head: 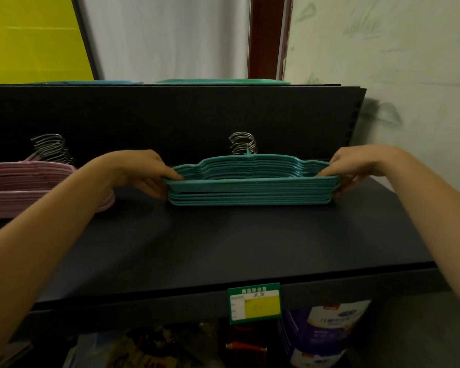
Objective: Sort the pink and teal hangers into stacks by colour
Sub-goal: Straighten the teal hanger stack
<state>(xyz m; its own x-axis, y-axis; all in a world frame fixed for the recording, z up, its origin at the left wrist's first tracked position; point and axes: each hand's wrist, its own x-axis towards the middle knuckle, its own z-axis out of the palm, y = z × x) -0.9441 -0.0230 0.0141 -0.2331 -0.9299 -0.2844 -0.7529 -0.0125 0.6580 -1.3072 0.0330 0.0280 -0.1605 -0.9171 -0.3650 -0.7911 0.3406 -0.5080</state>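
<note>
A stack of several teal hangers (250,189) lies flat on the dark shelf (223,248), metal hooks pointing toward the back panel. My left hand (138,171) grips the stack's left end, fingers curled round its edge. My right hand (361,166) grips the right end the same way. A stack of pink hangers (24,189) lies at the left of the shelf, partly cut off by the frame edge, its hooks also toward the back.
A dark back panel (170,120) rises behind the stacks. A green and yellow price tag (254,304) hangs on the shelf's front edge. Cans and packets sit on the level below. A wall stands close on the right.
</note>
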